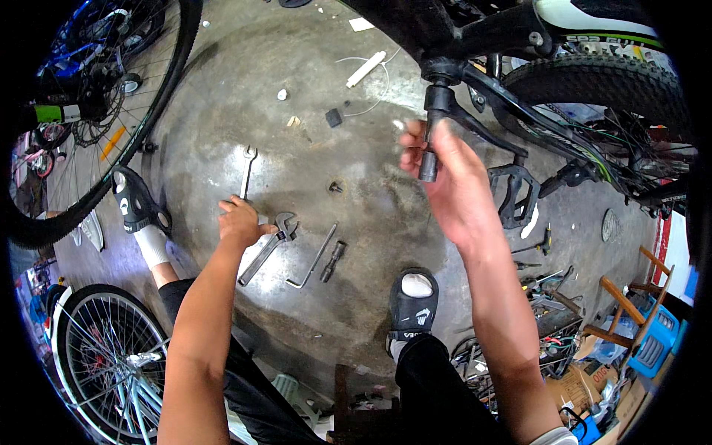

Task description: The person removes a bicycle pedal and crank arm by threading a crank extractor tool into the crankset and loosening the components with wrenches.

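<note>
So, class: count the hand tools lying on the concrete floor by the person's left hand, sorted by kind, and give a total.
Adjustable wrench: 1
Open-end spanner: 1
L-shaped hex key: 1
Short dark socket tool: 1
Total: 4
The left hand rests by the wrench.

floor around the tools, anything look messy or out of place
Yes: small litter lies on the concrete floor, a white tube with a loose thin wire, white scraps and a dark block. The tools lie loosely scattered by the left hand, a spanner among them.
</note>
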